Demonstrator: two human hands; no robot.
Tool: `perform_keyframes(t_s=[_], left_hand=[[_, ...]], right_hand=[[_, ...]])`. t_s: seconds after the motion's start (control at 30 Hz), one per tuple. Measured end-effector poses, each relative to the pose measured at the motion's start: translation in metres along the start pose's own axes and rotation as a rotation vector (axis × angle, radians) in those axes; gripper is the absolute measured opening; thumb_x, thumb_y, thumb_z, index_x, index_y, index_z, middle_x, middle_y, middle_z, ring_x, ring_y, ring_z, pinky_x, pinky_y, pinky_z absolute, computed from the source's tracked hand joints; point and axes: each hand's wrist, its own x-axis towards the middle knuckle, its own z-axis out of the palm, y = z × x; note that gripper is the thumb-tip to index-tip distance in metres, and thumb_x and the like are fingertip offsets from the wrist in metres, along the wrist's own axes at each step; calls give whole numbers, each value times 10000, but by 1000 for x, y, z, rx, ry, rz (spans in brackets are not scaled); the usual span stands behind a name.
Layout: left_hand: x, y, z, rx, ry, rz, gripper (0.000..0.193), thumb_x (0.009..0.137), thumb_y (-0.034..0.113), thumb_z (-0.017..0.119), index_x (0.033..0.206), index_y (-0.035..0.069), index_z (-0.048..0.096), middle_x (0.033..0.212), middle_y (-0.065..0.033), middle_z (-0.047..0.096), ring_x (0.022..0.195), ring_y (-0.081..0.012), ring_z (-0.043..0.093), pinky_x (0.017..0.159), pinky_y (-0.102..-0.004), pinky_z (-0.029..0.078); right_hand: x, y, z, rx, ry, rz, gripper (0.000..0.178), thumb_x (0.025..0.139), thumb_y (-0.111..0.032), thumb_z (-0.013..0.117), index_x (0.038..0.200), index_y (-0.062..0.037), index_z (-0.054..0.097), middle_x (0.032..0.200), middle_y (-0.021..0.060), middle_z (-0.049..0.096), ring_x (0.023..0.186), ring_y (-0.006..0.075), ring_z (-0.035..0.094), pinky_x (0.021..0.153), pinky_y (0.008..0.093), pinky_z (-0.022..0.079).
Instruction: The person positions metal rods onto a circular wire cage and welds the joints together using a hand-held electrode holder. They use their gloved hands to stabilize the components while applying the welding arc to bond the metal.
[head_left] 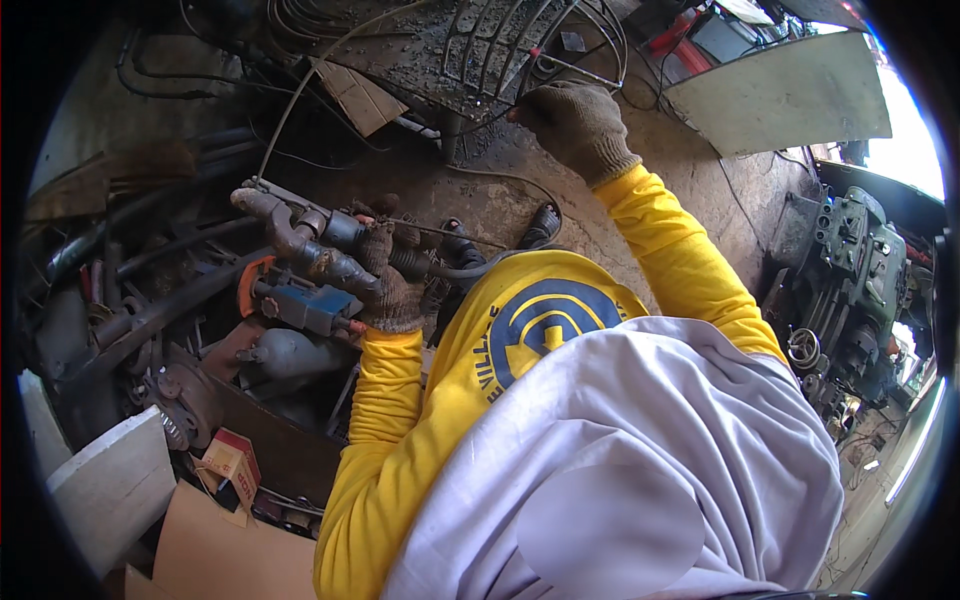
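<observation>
My left hand (392, 290), in a brown knit glove, is closed at the left around a bulky grey metal tool (300, 240). The tool has a bent, pipe-like body and a black ribbed section; its exact kind is unclear. My right hand (578, 122), in a matching glove, reaches out beside a wire rack (500, 45) with curved bars on the far worktable (400, 45). Its fingers curl inward, hiding whatever may be in them. A thin curved rod or cable (295, 100) arcs from the tool's end toward the table.
Metal scrap, pipes and a blue-bodied device (310, 305) crowd the left side, with a grey cylinder (290, 352) and cardboard (230, 550) nearer. A cable (535, 185) crosses the floor by my shoes. A pale panel (785, 95) and a green-grey machine (860, 260) stand right.
</observation>
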Motion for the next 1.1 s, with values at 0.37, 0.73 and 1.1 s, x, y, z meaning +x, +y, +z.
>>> perform_keyframes(t_s=[0.37, 0.73, 1.1], left_hand=[[1, -3, -5, 82, 29, 40, 395, 945, 81, 674, 1297, 205, 543, 1265, -109, 641, 872, -203, 677, 718, -451, 644], [-7, -1, 10, 43, 136, 5, 353, 955, 81, 658, 1266, 188, 531, 1213, -112, 652, 827, -155, 666, 694, -394, 643], [-11, -8, 13, 1, 128, 14, 342, 949, 60, 670, 1231, 201, 536, 1210, -129, 651, 778, -179, 667, 684, -445, 645]], right_hand=[[2, 0, -2, 33, -39, 63, 303, 890, -440, 710, 926, -148, 786, 832, 101, 731, 809, 328, 705, 707, 443, 545], [7, -8, -2, -27, -38, 140, 400, 889, -528, 682, 856, -142, 780, 766, 116, 708, 754, 343, 699, 678, 455, 533], [5, -8, 0, -36, -23, 140, 424, 869, -538, 712, 851, -117, 763, 750, 112, 692, 763, 341, 689, 686, 459, 523]])
